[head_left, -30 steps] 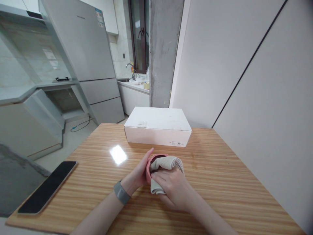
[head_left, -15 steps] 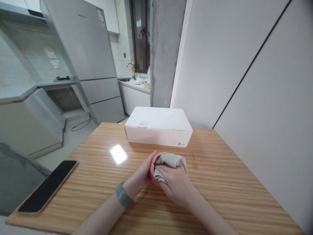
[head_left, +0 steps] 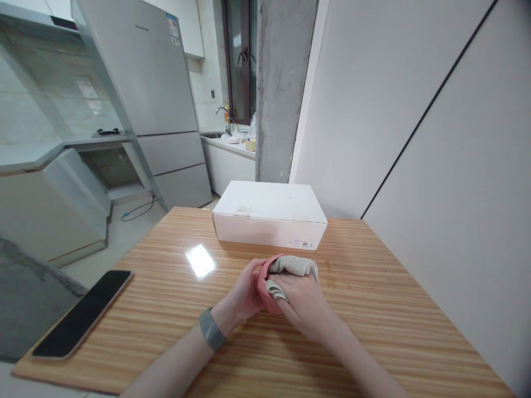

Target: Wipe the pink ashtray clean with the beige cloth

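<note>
A pink container (head_left: 266, 297) is tilted above the wooden table, its opening turned to the right. My left hand (head_left: 244, 293) is wrapped round its left side, with a grey band on the wrist. My right hand (head_left: 306, 304) grips a folded grey-beige cloth (head_left: 295, 266) and presses part of it into the opening. The fingertips of my right hand are hidden in the cloth and the container.
Behind my hands a white box (head_left: 269, 229) lies on the wooden table (head_left: 166, 331). A black phone (head_left: 85, 312) lies at the left edge. Further back stand a fridge (head_left: 136, 72) and a sink counter.
The pink container has turned a little, so more of its side shows. My right hand and the cloth have shifted slightly to the right.
</note>
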Tool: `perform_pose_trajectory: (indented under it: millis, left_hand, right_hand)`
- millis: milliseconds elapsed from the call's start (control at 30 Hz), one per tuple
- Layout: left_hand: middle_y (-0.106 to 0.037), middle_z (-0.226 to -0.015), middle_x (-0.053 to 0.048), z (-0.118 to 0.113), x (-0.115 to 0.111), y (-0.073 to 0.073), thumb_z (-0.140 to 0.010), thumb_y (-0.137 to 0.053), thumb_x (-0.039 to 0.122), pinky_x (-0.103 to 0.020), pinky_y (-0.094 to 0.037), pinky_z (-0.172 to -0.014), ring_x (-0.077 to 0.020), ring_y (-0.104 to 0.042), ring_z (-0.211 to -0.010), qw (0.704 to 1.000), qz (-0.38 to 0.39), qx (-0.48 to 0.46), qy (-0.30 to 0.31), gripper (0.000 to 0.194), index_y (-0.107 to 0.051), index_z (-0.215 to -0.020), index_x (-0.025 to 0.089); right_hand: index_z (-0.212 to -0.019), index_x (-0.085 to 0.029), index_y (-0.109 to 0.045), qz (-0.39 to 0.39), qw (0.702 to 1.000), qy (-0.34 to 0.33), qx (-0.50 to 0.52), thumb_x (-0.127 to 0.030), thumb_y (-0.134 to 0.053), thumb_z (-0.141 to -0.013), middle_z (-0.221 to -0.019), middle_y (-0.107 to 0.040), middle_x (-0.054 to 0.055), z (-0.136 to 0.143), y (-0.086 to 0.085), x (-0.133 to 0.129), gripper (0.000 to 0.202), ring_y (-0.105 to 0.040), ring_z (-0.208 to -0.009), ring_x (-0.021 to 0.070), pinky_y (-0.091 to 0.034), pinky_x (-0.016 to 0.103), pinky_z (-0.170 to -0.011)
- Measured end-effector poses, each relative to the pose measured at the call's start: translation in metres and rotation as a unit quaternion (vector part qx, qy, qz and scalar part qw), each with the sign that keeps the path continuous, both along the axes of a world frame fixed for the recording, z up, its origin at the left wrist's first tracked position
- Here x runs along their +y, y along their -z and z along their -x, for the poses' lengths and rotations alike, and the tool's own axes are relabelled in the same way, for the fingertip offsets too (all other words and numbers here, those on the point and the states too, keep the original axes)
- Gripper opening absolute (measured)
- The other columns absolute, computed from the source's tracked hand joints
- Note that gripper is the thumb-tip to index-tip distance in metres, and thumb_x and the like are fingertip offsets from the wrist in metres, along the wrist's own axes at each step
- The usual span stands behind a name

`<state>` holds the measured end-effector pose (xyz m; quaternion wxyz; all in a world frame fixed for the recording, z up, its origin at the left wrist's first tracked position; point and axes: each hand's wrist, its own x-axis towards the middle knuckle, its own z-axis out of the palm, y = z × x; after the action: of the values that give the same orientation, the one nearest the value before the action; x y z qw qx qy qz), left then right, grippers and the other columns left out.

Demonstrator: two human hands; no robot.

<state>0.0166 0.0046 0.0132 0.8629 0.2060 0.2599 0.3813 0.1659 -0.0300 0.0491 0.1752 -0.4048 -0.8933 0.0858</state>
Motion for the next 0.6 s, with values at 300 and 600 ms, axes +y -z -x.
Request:
perform_pose_trajectory:
  millis: [300,600]
  left_hand:
    - [-0.075,-0.102,-0.010,-0.006,0.002,0.006,-0.089,-0.056,0.039,-0.033,-0.042,-0.098,-0.0246,-0.065,-0.104,0.997,-0.059,-0.012,-0.048,0.038,-0.070,-0.109,0.011]
    - [-0.074,-0.105,-0.010,-0.003,0.005,0.014,-0.089,-0.056,0.042,-0.032,-0.044,-0.097,-0.0240,-0.065,-0.104,0.992,-0.070,0.029,-0.099,0.039,-0.070,-0.109,0.012]
  right_hand:
    - [-0.101,-0.020,-0.062,-0.031,0.999,0.026,0.016,-0.026,-0.045,-0.091,-0.104,-0.070,0.008,0.008,0.003,-0.006,0.021,-0.057,-0.103,0.0298,-0.033,0.045,-0.092]
    - [-0.108,-0.022,-0.069,0.057,0.956,0.014,0.287,-0.026,-0.040,-0.093,-0.115,-0.071,0.008,0.008,0.019,0.001,0.033,-0.060,-0.110,0.0258,-0.039,0.042,-0.101]
